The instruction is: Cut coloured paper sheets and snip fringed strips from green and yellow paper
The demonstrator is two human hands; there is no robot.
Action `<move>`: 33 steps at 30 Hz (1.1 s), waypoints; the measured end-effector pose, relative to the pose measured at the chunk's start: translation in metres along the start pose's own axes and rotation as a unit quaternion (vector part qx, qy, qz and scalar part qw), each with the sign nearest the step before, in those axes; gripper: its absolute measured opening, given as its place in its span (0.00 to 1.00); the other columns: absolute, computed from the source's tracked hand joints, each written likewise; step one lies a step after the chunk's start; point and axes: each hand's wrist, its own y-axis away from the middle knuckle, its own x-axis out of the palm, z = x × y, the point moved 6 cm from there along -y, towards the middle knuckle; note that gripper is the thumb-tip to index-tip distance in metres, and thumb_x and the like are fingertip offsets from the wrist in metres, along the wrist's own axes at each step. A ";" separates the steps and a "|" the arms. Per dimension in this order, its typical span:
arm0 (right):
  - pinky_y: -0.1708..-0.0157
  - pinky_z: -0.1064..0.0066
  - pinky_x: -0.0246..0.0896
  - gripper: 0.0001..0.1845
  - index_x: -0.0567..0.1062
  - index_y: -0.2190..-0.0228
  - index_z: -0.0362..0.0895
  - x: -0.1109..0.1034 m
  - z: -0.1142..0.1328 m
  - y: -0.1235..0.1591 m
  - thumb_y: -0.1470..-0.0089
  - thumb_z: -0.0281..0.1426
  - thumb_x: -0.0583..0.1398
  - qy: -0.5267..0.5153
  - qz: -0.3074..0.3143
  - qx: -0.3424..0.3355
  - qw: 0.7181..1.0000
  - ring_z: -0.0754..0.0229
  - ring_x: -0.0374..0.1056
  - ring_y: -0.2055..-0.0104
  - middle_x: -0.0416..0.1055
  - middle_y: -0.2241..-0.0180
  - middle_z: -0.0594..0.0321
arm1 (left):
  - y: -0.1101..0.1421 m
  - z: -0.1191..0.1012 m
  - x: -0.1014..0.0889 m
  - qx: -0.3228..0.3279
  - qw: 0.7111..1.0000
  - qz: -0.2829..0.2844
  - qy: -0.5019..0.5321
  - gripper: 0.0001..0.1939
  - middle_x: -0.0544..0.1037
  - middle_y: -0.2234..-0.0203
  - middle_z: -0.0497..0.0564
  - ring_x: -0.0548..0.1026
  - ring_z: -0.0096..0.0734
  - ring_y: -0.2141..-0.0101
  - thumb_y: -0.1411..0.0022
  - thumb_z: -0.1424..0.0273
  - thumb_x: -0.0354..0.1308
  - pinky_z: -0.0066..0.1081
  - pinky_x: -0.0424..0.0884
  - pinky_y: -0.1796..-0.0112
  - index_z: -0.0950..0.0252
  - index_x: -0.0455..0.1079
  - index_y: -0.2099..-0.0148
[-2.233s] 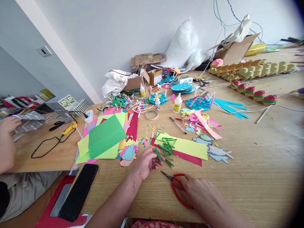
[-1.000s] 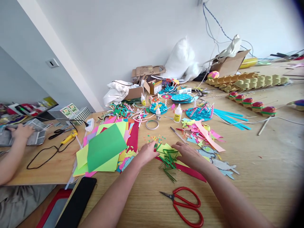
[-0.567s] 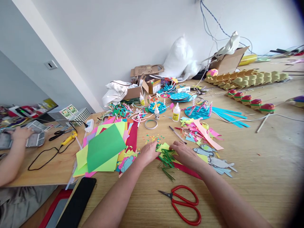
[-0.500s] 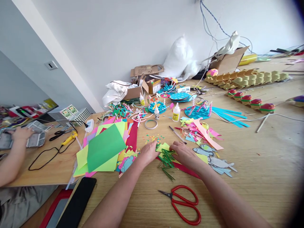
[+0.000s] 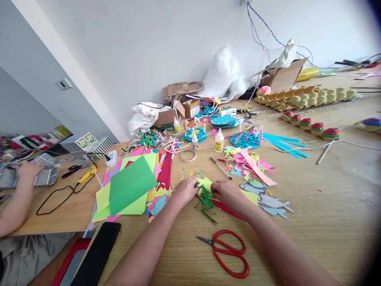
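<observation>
My left hand (image 5: 187,190) is closed in a pinch, a bit of green paper showing at its fingertips. Close beside it, my right hand (image 5: 228,193) has its fingers curled down at the edge of the green strips; what they grip is hidden. Thin green paper strips (image 5: 206,199) lie in a loose pile between and below both hands. Yellow paper (image 5: 250,197) and a dark red sheet (image 5: 230,209) lie beneath the hands. Red-handled scissors (image 5: 229,252) rest on the table nearer to me, blades pointing left.
Coloured paper sheets (image 5: 132,184) are stacked at left. Grey paper fish (image 5: 272,201) and paper scraps (image 5: 247,163) lie at right. Beyond stand a glue bottle (image 5: 219,141), a tape roll (image 5: 188,155) and a pen (image 5: 220,168). Another person's hand (image 5: 28,170) is at far left.
Both hands stay close together over the green strips, with small shifts of the fingers. The right fingers have moved slightly left with the view. The scissors have not been touched.
</observation>
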 end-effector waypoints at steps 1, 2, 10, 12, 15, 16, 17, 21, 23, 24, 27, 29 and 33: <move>0.75 0.74 0.47 0.11 0.74 0.73 0.43 0.000 -0.001 0.000 0.52 0.24 0.52 -0.001 0.001 0.001 1.000 0.60 0.66 0.68 0.71 0.71 0.59 | 0.001 -0.001 -0.001 0.003 1.000 -0.002 0.005 0.06 0.73 0.68 0.55 0.70 0.40 0.63 0.48 0.75 0.50 0.33 0.61 0.63 0.65 0.68 0.69; 0.75 0.74 0.47 0.11 0.74 0.73 0.43 0.001 -0.002 -0.001 0.52 0.25 0.52 -0.001 0.002 0.002 1.000 0.60 0.66 0.69 0.71 0.71 0.60 | 0.001 -0.001 -0.003 0.005 1.000 -0.003 0.012 0.06 0.73 0.67 0.55 0.69 0.40 0.62 0.48 0.75 0.50 0.33 0.61 0.62 0.65 0.68 0.68; 0.76 0.74 0.48 0.10 0.73 0.72 0.45 0.000 -0.006 0.003 0.54 0.25 0.52 -0.021 0.018 0.004 1.000 0.61 0.68 0.69 0.74 0.70 0.62 | 0.017 0.000 -0.015 -0.010 0.992 0.014 0.125 0.07 0.73 0.71 0.49 0.69 0.32 0.67 0.51 0.77 0.50 0.28 0.62 0.65 0.63 0.67 0.69; 0.73 0.75 0.50 0.12 0.73 0.70 0.46 -0.002 -0.007 0.004 0.52 0.24 0.50 -0.024 0.013 0.014 1.000 0.61 0.68 0.66 0.74 0.68 0.63 | 0.023 0.002 -0.015 -0.028 0.984 0.017 0.173 0.08 0.72 0.75 0.47 0.69 0.31 0.71 0.51 0.78 0.50 0.27 0.62 0.68 0.63 0.66 0.69; 0.72 0.73 0.52 0.14 0.72 0.67 0.44 -0.005 -0.004 0.004 0.46 0.28 0.47 -0.019 0.000 0.045 0.999 0.58 0.69 0.65 0.74 0.67 0.59 | 0.035 0.007 -0.007 -0.067 0.961 0.030 0.265 0.08 0.70 0.81 0.46 0.68 0.27 0.79 0.51 0.78 0.48 0.25 0.63 0.74 0.64 0.64 0.67; 0.72 0.72 0.52 0.15 0.72 0.67 0.43 -0.005 -0.002 0.004 0.44 0.32 0.46 -0.015 -0.004 0.055 0.998 0.57 0.69 0.65 0.73 0.67 0.57 | 0.039 0.008 -0.004 -0.080 0.951 0.031 0.298 0.09 0.70 0.81 0.46 0.68 0.26 0.80 0.50 0.77 0.46 0.25 0.63 0.76 0.64 0.63 0.66; 0.73 0.71 0.52 0.17 0.71 0.67 0.43 -0.004 0.000 0.005 0.44 0.36 0.46 -0.011 -0.007 0.064 0.998 0.55 0.69 0.66 0.73 0.67 0.55 | 0.045 0.009 -0.001 -0.093 0.939 0.029 0.330 0.08 0.71 0.80 0.47 0.69 0.26 0.80 0.49 0.76 0.45 0.24 0.63 0.77 0.65 0.61 0.65; 0.72 0.69 0.53 0.24 0.71 0.68 0.42 -0.002 0.013 0.007 0.47 0.48 0.47 0.001 -0.014 0.070 0.997 0.51 0.68 0.64 0.71 0.66 0.52 | 0.071 0.009 0.006 -0.128 0.879 0.021 0.460 0.05 0.74 0.72 0.52 0.74 0.27 0.74 0.46 0.73 0.44 0.26 0.68 0.71 0.65 0.56 0.64; 0.72 0.69 0.54 0.25 0.70 0.69 0.43 0.000 0.017 0.008 0.49 0.50 0.48 0.001 -0.010 0.058 0.998 0.52 0.67 0.64 0.70 0.66 0.53 | 0.086 0.009 0.010 -0.166 0.789 0.024 0.591 0.06 0.74 0.70 0.54 0.75 0.29 0.71 0.47 0.72 0.50 0.28 0.68 0.68 0.65 0.56 0.65; 0.71 0.69 0.54 0.24 0.70 0.69 0.43 0.000 0.019 0.009 0.49 0.50 0.48 0.001 -0.008 0.052 0.999 0.53 0.67 0.64 0.70 0.66 0.54 | 0.093 0.008 0.011 -0.181 0.751 0.027 0.634 0.07 0.75 0.70 0.54 0.75 0.29 0.70 0.48 0.73 0.52 0.28 0.68 0.67 0.65 0.56 0.65; 0.70 0.69 0.54 0.23 0.70 0.68 0.42 0.002 0.022 0.010 0.51 0.49 0.52 0.001 -0.002 0.037 0.999 0.52 0.66 0.64 0.69 0.66 0.54 | 0.113 0.008 0.016 -0.217 0.685 0.037 0.695 0.08 0.75 0.68 0.56 0.75 0.31 0.67 0.49 0.75 0.55 0.27 0.68 0.66 0.66 0.58 0.65; 0.69 0.69 0.54 0.21 0.70 0.66 0.42 0.003 0.025 0.010 0.53 0.47 0.55 0.000 0.001 0.023 1.000 0.52 0.65 0.62 0.68 0.64 0.54 | 0.122 0.009 0.021 -0.226 0.663 0.043 0.712 0.08 0.75 0.66 0.57 0.75 0.33 0.65 0.48 0.75 0.55 0.28 0.68 0.65 0.67 0.60 0.65; 0.66 0.70 0.53 0.13 0.70 0.66 0.44 0.008 0.034 0.010 0.53 0.38 0.57 -0.004 0.014 -0.016 1.000 0.54 0.64 0.60 0.68 0.64 0.57 | 0.129 0.010 0.028 -0.229 0.634 0.038 0.738 0.05 0.75 0.65 0.58 0.75 0.34 0.63 0.48 0.77 0.54 0.31 0.68 0.61 0.68 0.61 0.67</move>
